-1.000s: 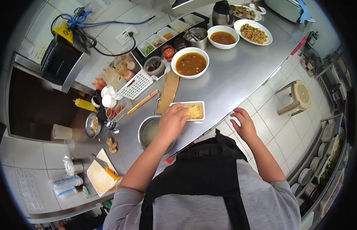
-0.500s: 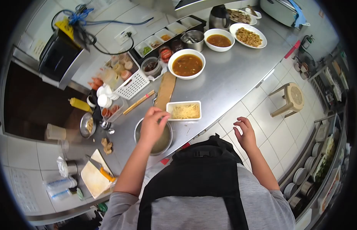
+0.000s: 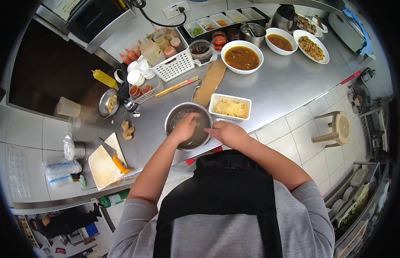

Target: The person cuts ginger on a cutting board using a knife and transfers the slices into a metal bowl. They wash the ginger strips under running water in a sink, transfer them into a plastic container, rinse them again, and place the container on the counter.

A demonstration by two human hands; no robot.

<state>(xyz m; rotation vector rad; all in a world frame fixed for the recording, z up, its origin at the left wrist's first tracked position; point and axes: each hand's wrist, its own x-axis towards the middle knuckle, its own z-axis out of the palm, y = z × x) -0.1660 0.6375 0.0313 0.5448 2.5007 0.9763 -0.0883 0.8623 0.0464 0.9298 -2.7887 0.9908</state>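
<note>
A round metal bowl (image 3: 167,120) of cloudy liquid stands near the front edge of the steel counter. My left hand (image 3: 185,127) reaches down into it, fingers pointing into the liquid. Its fingertips are hidden, so I cannot see whether they hold anything. On the bowl's right side, my right hand (image 3: 227,133) grips the rim with thumb and fingers. Just behind that hand is a white rectangular container (image 3: 248,115) filled with thin pale-yellow shreds (image 3: 231,108). A flat piece of brown cardboard (image 3: 211,81) lies behind the bowl.
Left are a cutting board (image 3: 101,172) with an orange-handled knife (image 3: 118,161) and ginger-like pieces (image 3: 127,130). Behind stand a basket of sauce bottles (image 3: 174,69), chopsticks (image 3: 177,87) and soup bowls (image 3: 242,59). A plastic stool (image 3: 338,129) is on the floor right. A person (image 3: 64,223) is lower left.
My left hand has gone from above the bowl's edge down into the liquid. My right hand has come from over the floor to the bowl's rim. The view has shifted.
</note>
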